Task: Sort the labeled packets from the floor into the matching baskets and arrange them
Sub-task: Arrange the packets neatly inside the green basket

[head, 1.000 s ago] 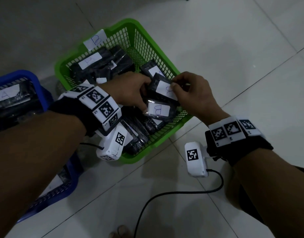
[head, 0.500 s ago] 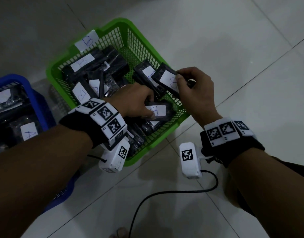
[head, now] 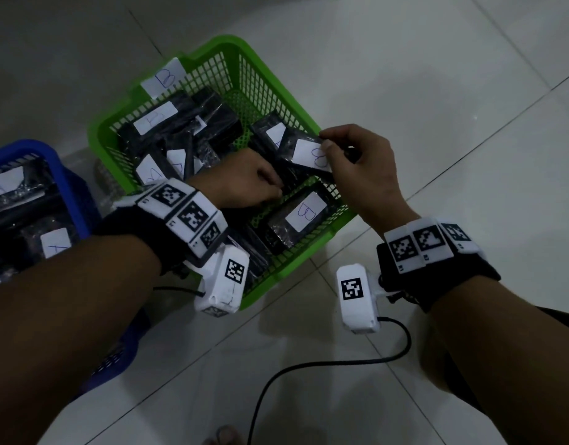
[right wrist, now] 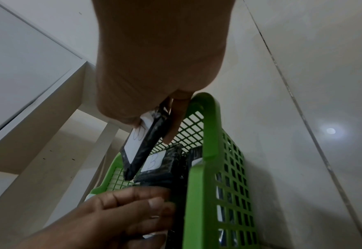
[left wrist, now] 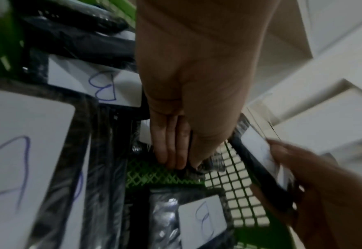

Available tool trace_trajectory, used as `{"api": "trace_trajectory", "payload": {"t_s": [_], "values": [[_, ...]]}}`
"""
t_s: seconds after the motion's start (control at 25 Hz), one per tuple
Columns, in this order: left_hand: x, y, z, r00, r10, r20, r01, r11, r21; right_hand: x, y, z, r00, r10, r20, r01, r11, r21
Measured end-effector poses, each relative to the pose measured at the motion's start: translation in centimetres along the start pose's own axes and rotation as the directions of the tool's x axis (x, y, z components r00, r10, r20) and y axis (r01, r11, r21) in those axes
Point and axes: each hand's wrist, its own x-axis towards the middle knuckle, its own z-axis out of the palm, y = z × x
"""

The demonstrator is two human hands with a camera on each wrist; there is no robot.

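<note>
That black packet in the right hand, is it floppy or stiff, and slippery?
Probably fairly stiff: the packet juts from the right hand, pinched near one end, without sagging. Likely light, since the fingers hold it alone. Its glossy wrap might be slippery.

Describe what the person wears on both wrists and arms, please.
Both forearms are bare, with no sleeves. Each wrist carries a black strap with white blocks bearing black-and-white square code markers. A white camera box, also with a marker, hangs below each wrist. A black cable runs from the right box.
</note>
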Motion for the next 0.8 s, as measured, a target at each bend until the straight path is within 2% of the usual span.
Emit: {"api": "trace_trajectory", "payload": {"t_s": [0.04, 0.12, 0.2, 0.28, 0.36, 0.48, 0.56, 0.64, 0.72, 0.8], "values": [[-0.3, 0.3, -0.6, 0.997, -0.076, -0.021, 0.071, 0.982, -0.174, 0.0, -0.1, -0.1, 1.0, 0.005, 0.026, -0.005, 1.0, -0.008], [-0.8, 1.0, -1.6, 0.984, -0.175, -0.036, 0.136, 0.864, -0.486, 0.2, -0.4, -0.2, 0.994, -0.004, 0.11, 0.011, 0.998, -0.066], [-1.3, 1.5, -2.2, 0.986, -0.165, -0.007, 0.127, 0.789, -0.601, 0.2, -0.8, -0.3, 0.977, -0.022, 0.214, 0.053, 0.989, -0.14], [-1.8, 1.4, -2.1, 0.996, -0.093, 0.004, 0.082, 0.85, -0.521, 0.4, -1.1, -0.3, 0.959, -0.021, 0.284, 0.077, 0.979, -0.188], [-2.1, 1.1, -1.6, 0.997, -0.07, 0.019, 0.072, 0.901, -0.427, 0.5, -1.1, -0.2, 0.954, -0.028, 0.299, 0.099, 0.97, -0.223], [-2.4, 0.6, -0.9, 0.991, -0.104, 0.084, 0.128, 0.922, -0.366, 0.7, -1.1, 0.2, 0.963, -0.099, 0.252, 0.162, 0.956, -0.245], [-2.4, 0.2, -0.7, 0.985, -0.115, 0.129, 0.145, 0.956, -0.254, 0.9, -1.4, 0.6, 0.968, -0.138, 0.211, 0.187, 0.955, -0.231], [-2.4, -0.1, -0.4, 0.987, -0.082, 0.142, 0.098, 0.989, -0.108, 1.5, -1.7, 0.9, 0.965, -0.164, 0.204, 0.21, 0.951, -0.227], [-2.3, -0.2, -0.5, 0.994, -0.013, 0.111, -0.001, 0.993, 0.118, 2.3, -2.0, 1.1, 0.955, -0.172, 0.241, 0.23, 0.944, -0.236], [-2.3, 0.1, -0.6, 0.995, 0.045, 0.085, -0.061, 0.977, 0.202, 3.2, -2.2, 1.5, 0.937, -0.19, 0.294, 0.264, 0.935, -0.235]]}}
